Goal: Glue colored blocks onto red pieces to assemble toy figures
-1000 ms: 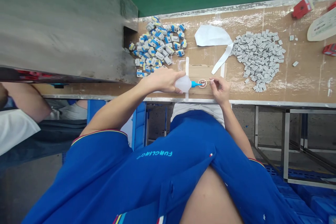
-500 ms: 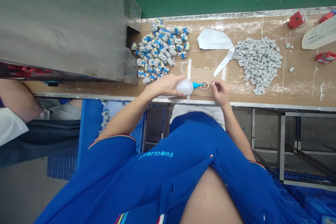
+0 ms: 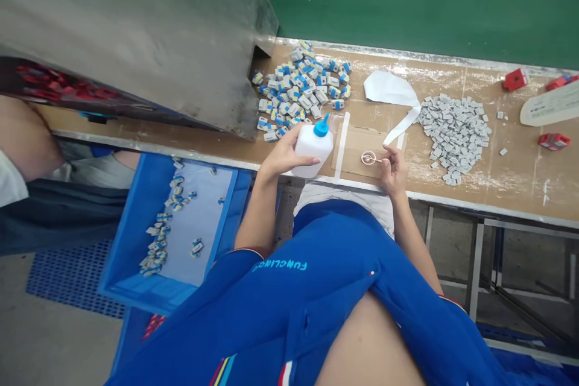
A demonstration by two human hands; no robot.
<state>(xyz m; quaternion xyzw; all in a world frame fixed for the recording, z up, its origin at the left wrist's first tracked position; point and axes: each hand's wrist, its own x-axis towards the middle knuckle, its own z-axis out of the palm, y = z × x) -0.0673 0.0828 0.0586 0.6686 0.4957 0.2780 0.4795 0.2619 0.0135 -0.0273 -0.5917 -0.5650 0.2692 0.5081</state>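
In the head view, the left hand [image 3: 284,155] holds a white squeeze bottle [image 3: 311,152], with the thumb on one side. Its blue cap [image 3: 321,128] has the pointy tip turned up and away from the person. The right hand [image 3: 393,172] pinches the thin stick of a little pale ring [image 3: 362,160]. The ring is over a flat piece of cardboard [image 3: 354,140] on the tabletop [image 3: 511,184]. I can't tell if the ring touches the cardboard.

The big change is the bottle. A moment ago it lay on its side with its tip at the ring. Now it is tipped up, and its tip is apart from the ring. That likely means nothing can drip from it onto the ring just now.

Near the left hand is a heap of white, blue and yellow blocks [image 3: 303,87]. Past the right hand is a heap of small grey tiles [image 3: 455,132]. A bent white sheet [image 3: 389,88] is between the heaps, and its thin end reaches down near the right hand.
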